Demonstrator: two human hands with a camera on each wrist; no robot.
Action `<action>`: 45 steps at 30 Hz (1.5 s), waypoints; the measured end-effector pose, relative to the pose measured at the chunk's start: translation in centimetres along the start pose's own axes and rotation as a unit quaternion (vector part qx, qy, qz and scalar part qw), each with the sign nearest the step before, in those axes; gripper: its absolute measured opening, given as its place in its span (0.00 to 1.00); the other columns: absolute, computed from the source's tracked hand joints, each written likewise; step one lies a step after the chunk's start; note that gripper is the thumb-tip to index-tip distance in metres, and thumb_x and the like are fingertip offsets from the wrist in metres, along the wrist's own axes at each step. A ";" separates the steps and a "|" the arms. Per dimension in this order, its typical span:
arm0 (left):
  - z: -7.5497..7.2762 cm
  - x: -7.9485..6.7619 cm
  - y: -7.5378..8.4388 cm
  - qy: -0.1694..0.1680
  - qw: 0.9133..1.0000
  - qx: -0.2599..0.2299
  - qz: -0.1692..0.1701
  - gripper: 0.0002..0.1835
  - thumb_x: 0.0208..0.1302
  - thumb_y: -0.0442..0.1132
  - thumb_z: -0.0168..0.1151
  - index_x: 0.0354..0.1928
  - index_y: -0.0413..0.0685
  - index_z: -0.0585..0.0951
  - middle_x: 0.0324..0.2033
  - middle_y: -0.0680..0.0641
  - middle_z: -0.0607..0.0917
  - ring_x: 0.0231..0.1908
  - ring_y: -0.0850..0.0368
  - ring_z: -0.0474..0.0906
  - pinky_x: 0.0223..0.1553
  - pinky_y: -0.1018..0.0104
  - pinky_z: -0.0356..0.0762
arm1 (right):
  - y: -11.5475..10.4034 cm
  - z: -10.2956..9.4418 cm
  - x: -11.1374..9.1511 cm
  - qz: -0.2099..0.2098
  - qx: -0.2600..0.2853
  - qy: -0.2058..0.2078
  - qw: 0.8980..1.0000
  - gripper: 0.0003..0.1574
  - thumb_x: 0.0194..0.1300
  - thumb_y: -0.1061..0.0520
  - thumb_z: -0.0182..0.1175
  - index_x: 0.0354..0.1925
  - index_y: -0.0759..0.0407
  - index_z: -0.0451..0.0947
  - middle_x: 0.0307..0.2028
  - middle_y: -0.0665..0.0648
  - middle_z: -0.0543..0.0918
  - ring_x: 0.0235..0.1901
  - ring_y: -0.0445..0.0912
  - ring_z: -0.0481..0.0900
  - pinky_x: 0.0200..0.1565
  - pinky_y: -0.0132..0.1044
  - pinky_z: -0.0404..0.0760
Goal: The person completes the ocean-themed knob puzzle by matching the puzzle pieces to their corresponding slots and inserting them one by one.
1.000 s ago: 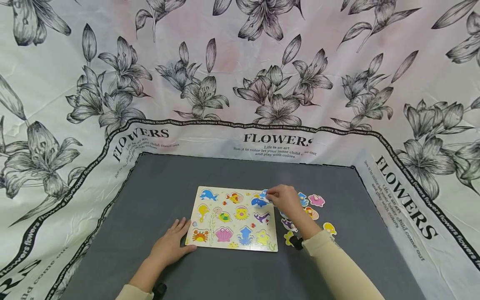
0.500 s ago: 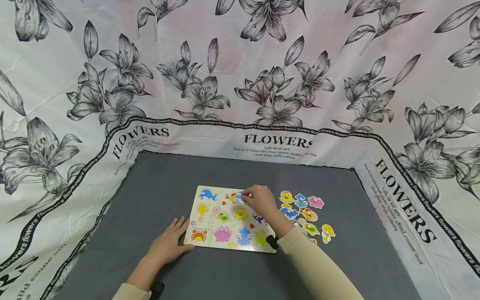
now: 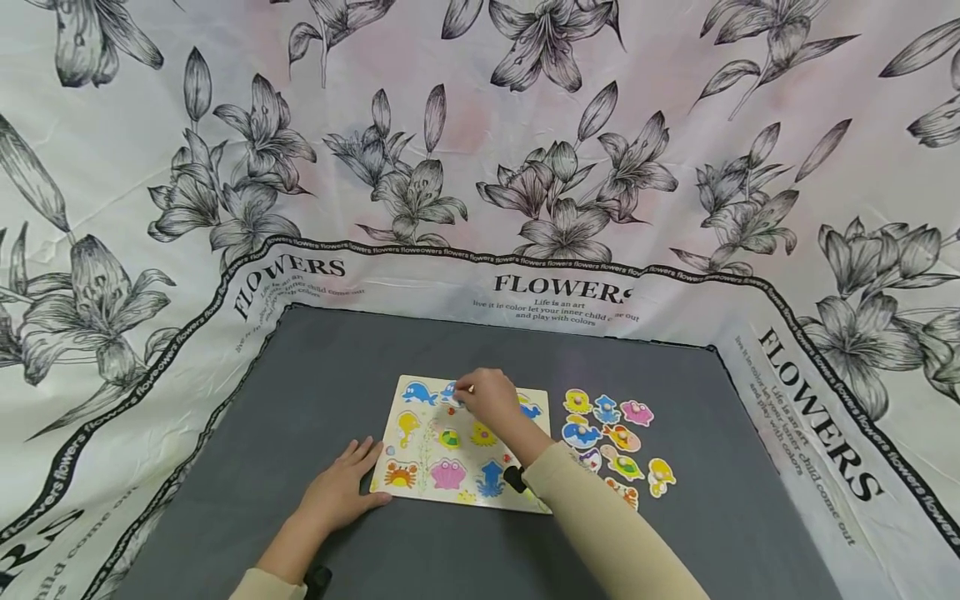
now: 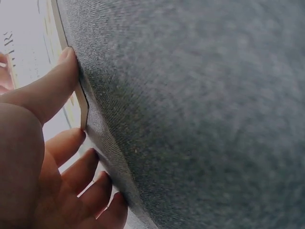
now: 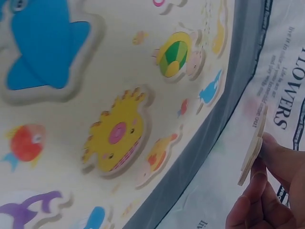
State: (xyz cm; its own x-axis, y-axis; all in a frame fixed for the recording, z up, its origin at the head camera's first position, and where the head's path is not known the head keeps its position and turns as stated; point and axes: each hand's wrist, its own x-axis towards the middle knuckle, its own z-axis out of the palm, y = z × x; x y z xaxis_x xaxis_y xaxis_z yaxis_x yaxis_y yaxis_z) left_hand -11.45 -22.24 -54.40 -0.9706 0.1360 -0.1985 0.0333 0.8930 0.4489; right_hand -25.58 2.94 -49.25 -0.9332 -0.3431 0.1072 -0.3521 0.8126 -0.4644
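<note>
My left hand [image 3: 340,483] rests at the near left corner of a cream wooden puzzle board [image 3: 408,420]. In the left wrist view its thumb touches the board's edge [image 4: 82,109], with the fingers relaxed and spread. My right hand [image 3: 491,407] is raised over the board's far side. It pinches a blue puzzle piece [image 3: 448,393] between thumb and fingers. The right wrist view shows this thin wooden piece [image 5: 252,151] edge-on, its printed face turned away, apart from the board. Printed recesses show a yellow sea creature [image 5: 114,136], a green turtle [image 5: 174,55] and a blue squid [image 3: 491,479].
Several loose puzzle pieces lie in a cluster right of the board, including a pink shell [image 3: 637,412], a turtle [image 3: 624,464] and a yellow seahorse [image 3: 661,477]. A dark grey cloth [image 3: 330,358] covers the table. Flower-printed fabric [image 3: 420,275] stands around its back and sides.
My right hand has carried the blue piece leftward, from the board's far right corner along its far side. The left hand stays at the near left corner.
</note>
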 end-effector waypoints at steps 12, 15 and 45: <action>0.3 0.5 0.5 0.002 1.000 0.008 -0.007 0.50 0.53 0.60 0.75 0.75 0.49 0.68 0.75 0.41 0.65 0.76 0.37 0.57 0.66 0.34 0.65 | -1.6 2.3 2.8 0.006 0.013 -0.012 1.000 0.09 0.67 0.51 0.69 0.42 0.50 0.91 0.39 0.49 0.91 0.35 0.41 0.85 0.40 0.37 0.84; 0.3 0.6 0.5 0.002 1.000 0.006 -0.013 0.50 0.52 0.60 0.76 0.74 0.50 0.69 0.75 0.42 0.66 0.76 0.38 0.57 0.67 0.34 0.65 | -2.1 3.1 3.4 0.013 0.007 -0.021 1.000 0.09 0.67 0.50 0.68 0.44 0.49 0.91 0.41 0.49 0.91 0.38 0.42 0.86 0.41 0.38 0.84; 1.0 0.5 -0.1 0.015 1.000 -0.009 -0.019 0.51 0.48 0.61 0.77 0.74 0.53 0.70 0.75 0.43 0.66 0.76 0.39 0.58 0.66 0.34 0.66 | -2.5 7.8 5.2 0.030 0.033 -0.069 0.997 0.09 0.66 0.54 0.69 0.45 0.50 0.90 0.41 0.48 0.88 0.43 0.43 0.82 0.51 0.40 0.83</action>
State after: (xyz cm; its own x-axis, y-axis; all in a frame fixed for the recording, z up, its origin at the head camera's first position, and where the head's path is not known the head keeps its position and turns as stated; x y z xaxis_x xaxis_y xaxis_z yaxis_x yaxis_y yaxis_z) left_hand -11.69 -21.84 -55.36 -0.9777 0.0896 -0.1901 -0.0073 0.8894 0.4570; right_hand -29.03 -4.56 -54.36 -0.9317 -0.3609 -0.0419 -0.2872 0.8023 -0.5233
